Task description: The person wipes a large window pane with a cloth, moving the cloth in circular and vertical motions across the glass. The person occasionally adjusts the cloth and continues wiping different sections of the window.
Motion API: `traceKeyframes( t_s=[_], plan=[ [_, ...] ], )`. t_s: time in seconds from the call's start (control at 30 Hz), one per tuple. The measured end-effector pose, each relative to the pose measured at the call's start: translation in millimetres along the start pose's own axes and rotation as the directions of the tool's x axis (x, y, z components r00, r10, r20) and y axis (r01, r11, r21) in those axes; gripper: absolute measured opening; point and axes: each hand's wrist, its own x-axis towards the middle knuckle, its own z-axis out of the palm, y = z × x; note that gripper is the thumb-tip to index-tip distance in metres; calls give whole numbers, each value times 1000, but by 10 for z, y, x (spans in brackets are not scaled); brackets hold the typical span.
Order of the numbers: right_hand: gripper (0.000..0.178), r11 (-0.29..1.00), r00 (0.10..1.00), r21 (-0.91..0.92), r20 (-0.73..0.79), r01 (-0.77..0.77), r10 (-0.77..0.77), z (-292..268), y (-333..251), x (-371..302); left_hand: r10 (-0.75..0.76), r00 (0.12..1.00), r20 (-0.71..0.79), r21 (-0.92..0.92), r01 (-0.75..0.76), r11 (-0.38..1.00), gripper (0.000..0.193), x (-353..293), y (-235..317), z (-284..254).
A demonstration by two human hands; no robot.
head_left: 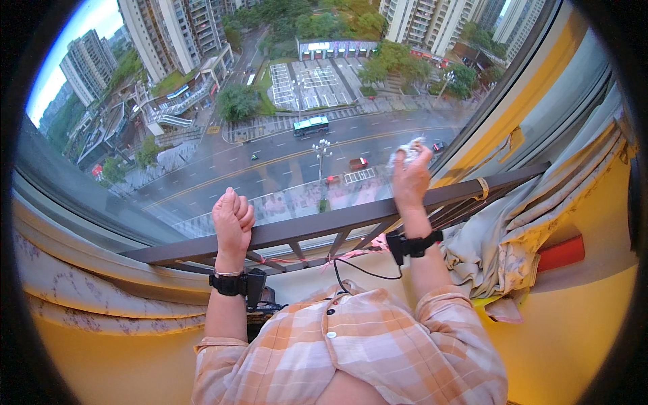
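White crumpled wad (407, 150), cloth or tissue (cannot tell which), sits in the person's right hand (413, 179), pinched between thumb and fingers with its upper edge bunched out beyond them. Location: past the brown railing (324, 221), in front of the window glass (283, 179); from where I stand, contact with the pane cannot be determined. Left hand (233, 221): fingers curled into a fist just beyond the railing; no object visible, though the palm is hidden. Handling estimate: wad very light, soft, limp, easily squashed; not slippery if dry, and likely to tear if paper. Best hold: gather the loose edges and press the folded middle under flat fingertips, rather than pinching one corner. Gathered curtain (496, 229) hangs near the right forearm, well apart from the wad.
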Motion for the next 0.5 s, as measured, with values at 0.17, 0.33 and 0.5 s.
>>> traceKeyframes(
  t_s=[0.17, 0.33, 0.5],
  plan=[
    [43, 951, 942, 49, 130, 304, -308, 210, -230, -382, 5, 1000, -21, 34, -5, 999, 42, -14, 7, 51],
    [37, 999, 999, 29, 18, 42, -43, -94, -7, 37, -4, 999, -41, 10, 5, 1000, 44, -16, 28, 48],
    [31, 958, 949, 169, -256, 232, -185, -69, -232, 235, 12, 999, -45, 25, -10, 1000, 43, -5, 1, 26]
  ],
)
